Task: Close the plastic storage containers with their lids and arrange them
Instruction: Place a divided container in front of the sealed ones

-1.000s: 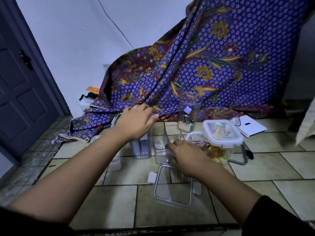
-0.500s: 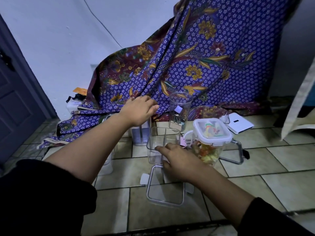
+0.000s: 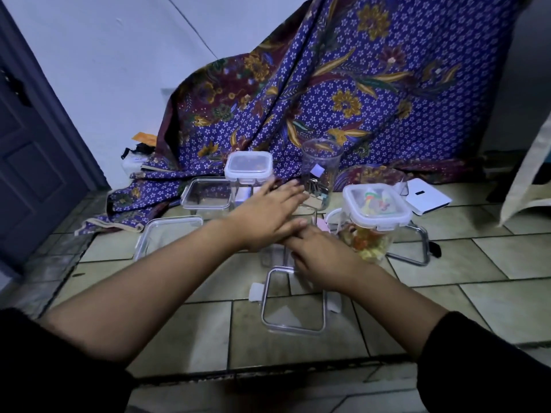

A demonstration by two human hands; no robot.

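Observation:
My right hand (image 3: 320, 257) holds an open clear container (image 3: 272, 254) standing on the tiled floor; the container is mostly hidden under both hands. My left hand (image 3: 268, 214) stretches across it with straight fingers, overlapping the right hand's fingertips. A clear lid with white clips (image 3: 293, 302) lies flat on the floor just in front. A closed tall container with a white lid (image 3: 249, 166) stands behind the left hand. To the right is a closed container of colourful contents (image 3: 375, 217).
Two open clear containers (image 3: 205, 193) (image 3: 168, 234) stand at the left. A tall round jar (image 3: 322, 171) stands at the back, a second lid (image 3: 417, 245) and a white box (image 3: 426, 196) lie to the right. Patterned cloth (image 3: 343, 93) hangs behind; a dark door (image 3: 32, 162) is on the left.
My left hand left the top of the tall white-lidded container and swung right, over the right hand. The right hand stayed on the open clear container.

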